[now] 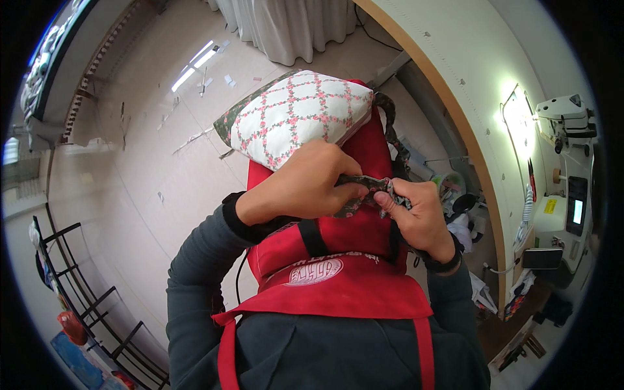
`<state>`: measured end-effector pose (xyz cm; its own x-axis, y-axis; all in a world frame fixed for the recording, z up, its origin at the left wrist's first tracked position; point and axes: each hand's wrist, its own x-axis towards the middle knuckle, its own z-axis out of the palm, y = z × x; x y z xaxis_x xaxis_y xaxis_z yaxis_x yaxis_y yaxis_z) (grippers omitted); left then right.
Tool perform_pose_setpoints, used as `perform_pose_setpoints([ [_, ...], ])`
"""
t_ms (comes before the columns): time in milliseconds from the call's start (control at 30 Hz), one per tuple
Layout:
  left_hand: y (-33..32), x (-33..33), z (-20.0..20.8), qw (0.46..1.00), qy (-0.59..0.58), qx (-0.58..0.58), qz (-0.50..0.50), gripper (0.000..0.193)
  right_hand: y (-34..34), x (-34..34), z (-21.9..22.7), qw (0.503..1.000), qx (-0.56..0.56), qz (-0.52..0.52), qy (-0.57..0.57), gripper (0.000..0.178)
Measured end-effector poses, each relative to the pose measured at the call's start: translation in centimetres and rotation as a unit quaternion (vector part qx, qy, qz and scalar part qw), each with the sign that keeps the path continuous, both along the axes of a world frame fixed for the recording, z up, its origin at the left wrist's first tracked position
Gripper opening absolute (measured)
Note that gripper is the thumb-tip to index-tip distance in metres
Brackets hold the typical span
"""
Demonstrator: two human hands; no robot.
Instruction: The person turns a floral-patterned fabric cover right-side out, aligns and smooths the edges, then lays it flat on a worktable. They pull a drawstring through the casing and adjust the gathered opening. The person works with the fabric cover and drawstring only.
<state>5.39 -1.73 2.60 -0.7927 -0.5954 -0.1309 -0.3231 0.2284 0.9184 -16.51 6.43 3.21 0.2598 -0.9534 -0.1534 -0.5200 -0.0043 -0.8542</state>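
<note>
Pinching a dark floral strip (368, 182), the left hand (309, 179) and right hand (420, 211) sit above the red apron (344, 247); white flower-patterned fabric (302, 114) lies over its far end, beyond the left hand.

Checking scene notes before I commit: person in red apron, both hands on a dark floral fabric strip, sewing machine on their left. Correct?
One fix: the head view shows the sewing machine on their right. The rest holds: red apron on, left hand and right hand on the dark floral fabric strip.
</note>
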Motion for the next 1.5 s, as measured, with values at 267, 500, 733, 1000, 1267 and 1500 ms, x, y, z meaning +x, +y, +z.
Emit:
perform_pose_setpoints([
  [267,0.9,0.2,-0.6,0.995,0.022,-0.101,0.012,0.008,-0.5,-0.2,-0.6,0.991,0.12,0.016,-0.052,0.022],
  [500,2.7,3.6,1.0,0.991,0.028,-0.128,0.007,0.012,-1.0,-8.2,-3.6,0.977,-0.155,0.087,0.117,0.044],
  [733,3.1,2.3,0.5,0.986,0.02,-0.157,0.053,0.014,-1.7,-1.8,-3.0,0.987,-0.156,-0.022,-0.033,0.037],
  [1000,4.6,3.0,1.0,0.989,0.014,-0.149,0.01,0.009,-0.4,-2.5,-0.4,0.96,-0.12,0.243,0.07,0.017],
  [1267,4.7,2.7,0.9,0.978,0.021,-0.206,0.027,0.014,0.0,-1.2,0.6,0.989,-0.001,0.125,-0.078,0.05],
  [1500,3.7,3.1,-0.2,0.989,0.028,-0.147,0.014,0.014,0.1,-0.1,0.5,0.991,-0.042,0.123,-0.024,0.015],
])
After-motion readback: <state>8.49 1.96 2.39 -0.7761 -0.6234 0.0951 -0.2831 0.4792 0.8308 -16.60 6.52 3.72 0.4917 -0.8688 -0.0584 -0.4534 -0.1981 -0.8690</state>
